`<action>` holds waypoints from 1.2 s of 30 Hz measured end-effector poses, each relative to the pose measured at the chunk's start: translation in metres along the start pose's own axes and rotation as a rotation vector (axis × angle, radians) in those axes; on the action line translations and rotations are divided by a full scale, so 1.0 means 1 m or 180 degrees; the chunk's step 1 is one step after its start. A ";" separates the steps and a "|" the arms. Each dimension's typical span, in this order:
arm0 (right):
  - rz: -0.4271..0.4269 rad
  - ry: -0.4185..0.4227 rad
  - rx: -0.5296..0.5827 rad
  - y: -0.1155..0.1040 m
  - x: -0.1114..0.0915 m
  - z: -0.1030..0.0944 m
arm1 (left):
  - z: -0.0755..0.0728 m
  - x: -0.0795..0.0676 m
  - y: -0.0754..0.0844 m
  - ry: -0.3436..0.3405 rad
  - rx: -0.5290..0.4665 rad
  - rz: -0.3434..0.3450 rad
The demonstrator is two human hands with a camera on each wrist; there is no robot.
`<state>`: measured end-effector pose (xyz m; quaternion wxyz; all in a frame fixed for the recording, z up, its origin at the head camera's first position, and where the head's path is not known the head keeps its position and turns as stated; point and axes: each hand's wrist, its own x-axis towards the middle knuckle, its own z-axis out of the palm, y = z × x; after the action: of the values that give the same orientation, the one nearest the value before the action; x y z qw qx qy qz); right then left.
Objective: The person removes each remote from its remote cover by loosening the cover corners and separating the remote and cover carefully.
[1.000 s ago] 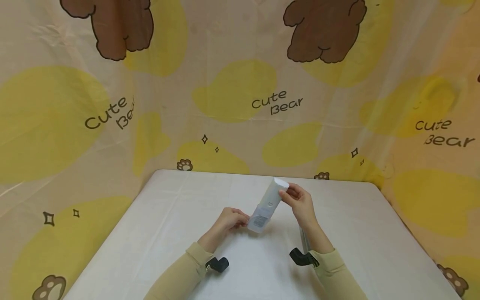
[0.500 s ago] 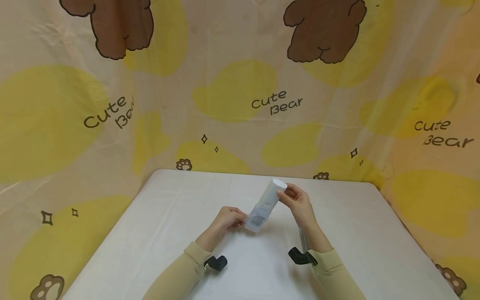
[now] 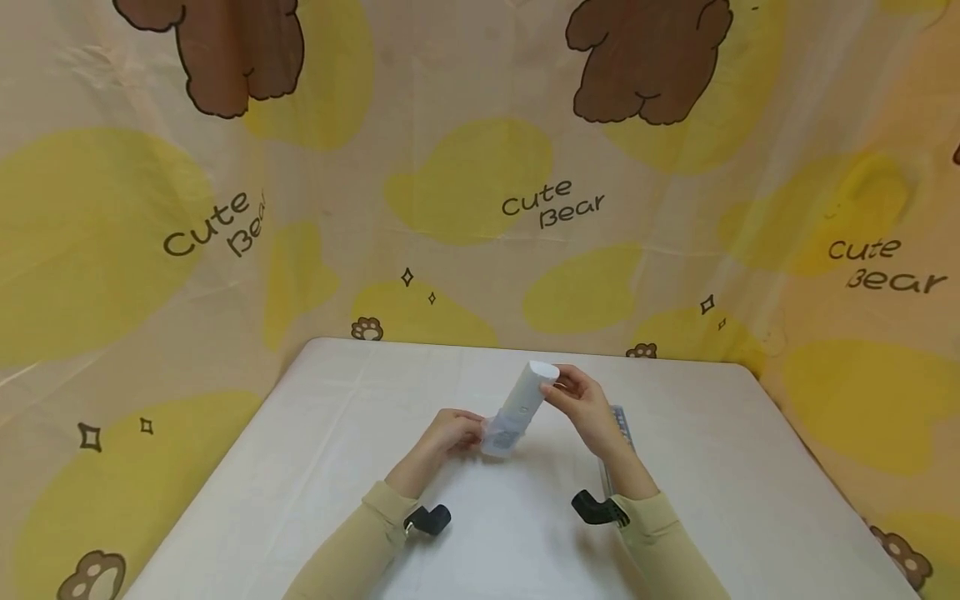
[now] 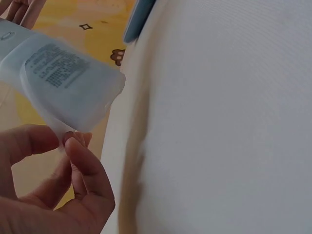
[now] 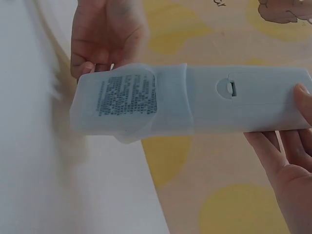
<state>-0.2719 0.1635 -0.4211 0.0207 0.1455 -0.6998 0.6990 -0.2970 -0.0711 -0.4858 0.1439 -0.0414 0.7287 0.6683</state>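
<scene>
A white remote control (image 3: 525,396) is held tilted above the table, its back with the battery-cover latch showing. A translucent sleeve (image 3: 502,435) covers its lower end, and a dark printed label shows through. My right hand (image 3: 588,410) grips the bare upper end between thumb and fingers. With thumb and fingertips, my left hand (image 3: 452,432) pinches the sleeve's edge. In the left wrist view, the pinched sleeve (image 4: 73,83) is pulled out from the remote's side. The right wrist view shows the sleeve (image 5: 170,97) ending partway along the remote (image 5: 258,100).
A flat, long object (image 3: 622,422) with a printed face lies on the white table (image 3: 360,383) behind my right forearm, partly hidden. A patterned cloth (image 3: 450,167) hangs behind the table and along its sides.
Both hands have shifted slightly left with the remote control, which stands a little more upright. More of the flat object behind my right forearm has come into view.
</scene>
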 end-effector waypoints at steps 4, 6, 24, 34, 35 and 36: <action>-0.0022 -0.0098 -0.0039 -0.002 0.000 -0.001 | -0.001 0.002 0.001 -0.0059 -0.0106 0.0016; -0.0032 -0.0148 -0.0059 -0.003 0.000 -0.001 | -0.001 0.002 0.002 -0.0090 -0.0164 0.0058; -0.0022 -0.0110 -0.0418 0.006 -0.012 -0.014 | -0.004 0.002 0.009 0.0362 -0.0409 0.0408; 0.0102 -0.0189 -0.0156 0.005 -0.018 -0.017 | -0.007 0.000 0.012 0.0509 -0.0611 0.0544; 0.0113 -0.0207 -0.0122 0.005 -0.018 -0.017 | -0.007 0.000 0.012 0.0528 -0.0619 0.0563; 0.0117 -0.0230 -0.0106 0.005 -0.019 -0.017 | -0.007 0.000 0.012 0.0553 -0.0635 0.0583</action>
<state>-0.2581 0.1838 -0.4300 -0.0150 0.1574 -0.7142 0.6818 -0.3012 -0.0769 -0.4738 0.0139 -0.0465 0.6691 0.7416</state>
